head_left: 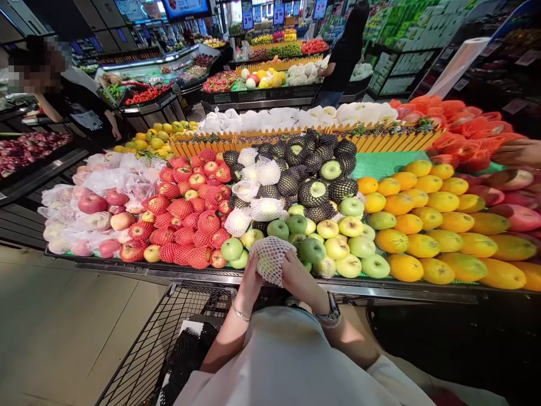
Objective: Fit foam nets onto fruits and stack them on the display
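A pale green apple in a white foam net [270, 260] is between my two hands at the front edge of the fruit stand. My left hand [251, 282] grips its left side, and my right hand [296, 276] is closed round the right side. Both hands' fingertips are partly hidden by the net. Just beyond lie loose green apples [311, 250], with several more apples in white foam nets [268, 209] behind them. Apples in black foam nets [313, 193] are heaped farther back.
Red-netted apples [181, 210] and bagged apples [91, 204] fill the stand's left side. Papayas [422, 246] lie to the right. A wire shopping cart [139, 344] stands at my lower left. One person [80, 101] is at far left, another [346, 53] beyond the stand; a hand [519, 152] shows at far right.
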Motion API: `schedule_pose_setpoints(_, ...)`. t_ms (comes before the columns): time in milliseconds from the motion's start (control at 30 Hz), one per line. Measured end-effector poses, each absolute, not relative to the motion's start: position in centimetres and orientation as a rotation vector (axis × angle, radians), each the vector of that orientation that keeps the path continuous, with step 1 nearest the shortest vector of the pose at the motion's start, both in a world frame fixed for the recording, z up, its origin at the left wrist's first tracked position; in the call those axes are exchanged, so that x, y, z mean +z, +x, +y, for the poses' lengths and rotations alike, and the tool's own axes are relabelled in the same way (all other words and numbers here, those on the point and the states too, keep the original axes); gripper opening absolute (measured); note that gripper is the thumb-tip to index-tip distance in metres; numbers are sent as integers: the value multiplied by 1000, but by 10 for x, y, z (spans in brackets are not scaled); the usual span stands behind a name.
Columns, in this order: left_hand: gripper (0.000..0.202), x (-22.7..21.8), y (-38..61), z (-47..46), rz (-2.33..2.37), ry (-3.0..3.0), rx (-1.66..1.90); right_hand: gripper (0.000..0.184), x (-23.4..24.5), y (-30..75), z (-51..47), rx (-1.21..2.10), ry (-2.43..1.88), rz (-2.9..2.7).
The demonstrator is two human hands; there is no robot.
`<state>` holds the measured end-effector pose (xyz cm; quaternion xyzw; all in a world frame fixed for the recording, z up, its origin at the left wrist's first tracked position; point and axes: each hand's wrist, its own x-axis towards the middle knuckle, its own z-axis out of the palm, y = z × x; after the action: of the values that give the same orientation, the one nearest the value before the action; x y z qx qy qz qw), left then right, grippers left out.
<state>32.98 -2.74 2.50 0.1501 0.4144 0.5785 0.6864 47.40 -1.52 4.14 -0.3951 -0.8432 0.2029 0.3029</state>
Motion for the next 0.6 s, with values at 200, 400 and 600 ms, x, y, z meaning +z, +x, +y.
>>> schedule_pose_setpoints(200, 56, 37, 325, -24, 931, 334, 1297, 43, 44, 489, -18, 897, -1180, -1843)
schedule_pose_setpoints(400, 75, 32, 325, -30, 1065, 541, 1232, 62, 41, 480, -12, 922, -1212, -1918)
schedule_pose_setpoints(600, 71, 30, 324, -35, 1234, 888, 1195, 57, 42, 491, -11, 881, -941, -2023)
